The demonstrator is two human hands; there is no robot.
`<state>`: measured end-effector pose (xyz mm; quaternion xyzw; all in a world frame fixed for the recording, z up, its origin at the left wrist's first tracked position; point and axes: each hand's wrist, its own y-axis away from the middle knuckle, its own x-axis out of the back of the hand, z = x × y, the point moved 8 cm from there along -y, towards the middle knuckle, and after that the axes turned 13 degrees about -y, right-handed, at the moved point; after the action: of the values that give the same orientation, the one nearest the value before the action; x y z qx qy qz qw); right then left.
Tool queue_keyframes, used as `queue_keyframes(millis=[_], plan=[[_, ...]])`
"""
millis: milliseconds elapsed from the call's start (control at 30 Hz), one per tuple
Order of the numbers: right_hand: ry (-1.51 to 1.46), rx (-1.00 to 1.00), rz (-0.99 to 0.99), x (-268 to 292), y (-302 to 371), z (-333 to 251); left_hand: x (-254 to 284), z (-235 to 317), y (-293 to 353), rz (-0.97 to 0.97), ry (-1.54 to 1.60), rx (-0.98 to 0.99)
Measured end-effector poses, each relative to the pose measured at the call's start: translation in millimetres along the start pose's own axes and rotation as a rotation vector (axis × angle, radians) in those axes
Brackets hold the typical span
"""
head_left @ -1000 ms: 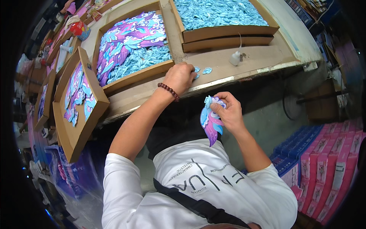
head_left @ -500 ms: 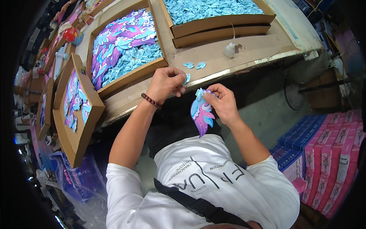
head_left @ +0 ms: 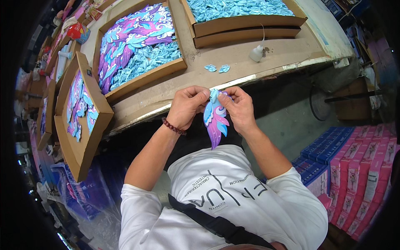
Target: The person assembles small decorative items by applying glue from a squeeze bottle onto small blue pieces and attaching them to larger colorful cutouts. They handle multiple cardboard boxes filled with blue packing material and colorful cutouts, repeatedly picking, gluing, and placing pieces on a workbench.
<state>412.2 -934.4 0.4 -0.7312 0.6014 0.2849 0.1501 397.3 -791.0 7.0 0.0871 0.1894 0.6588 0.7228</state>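
Observation:
My right hand (head_left: 239,107) pinches the top of a flat wing-shaped piece (head_left: 215,121) in purple, pink and blue, whose pointed tip hangs down. My left hand (head_left: 188,104) is closed at the wing's upper left edge, with thumb and fingertips against a small light-blue plastic part (head_left: 213,94) at the top of the wing. The fingers hide part of where the two meet. Both hands are just in front of the workbench edge. Two loose light-blue parts, one of them this light-blue part (head_left: 210,68), lie on the bench beyond them.
A cardboard tray (head_left: 146,75) holds wing pieces and light-blue parts; a larger box (head_left: 250,27) of blue parts stands to its right. A small white squeeze bottle (head_left: 256,54) with a thin nozzle stands nearby. At left, another cardboard tray (head_left: 92,139) leans tilted. Pink boxes (head_left: 362,175) are stacked at right.
My left hand has moved right and down from over the bench edge, bringing the small light-blue part to the wing's top. The wing has shifted slightly left in my right hand.

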Motion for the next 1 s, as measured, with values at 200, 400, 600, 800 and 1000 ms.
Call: queue_keyframes(millis=[200, 400, 600, 800, 1000], plan=[[0.027, -0.024, -0.024, 0, -1, 1, -3, -6, 2, -0.041, 0.09, 0.016], [0.076, 0.002, -0.015, 2, 0, 1, -5, -6, 5, -0.067, 0.117, -0.02], [0.066, -0.002, 0.001, 5, 1, 7, -4, -4, 9, 0.047, -0.016, -0.116], [-0.022, -0.087, 0.013, 4, 3, 15, -3, -2, 13, 0.102, -0.015, -0.181], [0.119, -0.057, -0.12, -3, 0, 6, -3, 3, 17, 0.113, -0.202, -0.225]])
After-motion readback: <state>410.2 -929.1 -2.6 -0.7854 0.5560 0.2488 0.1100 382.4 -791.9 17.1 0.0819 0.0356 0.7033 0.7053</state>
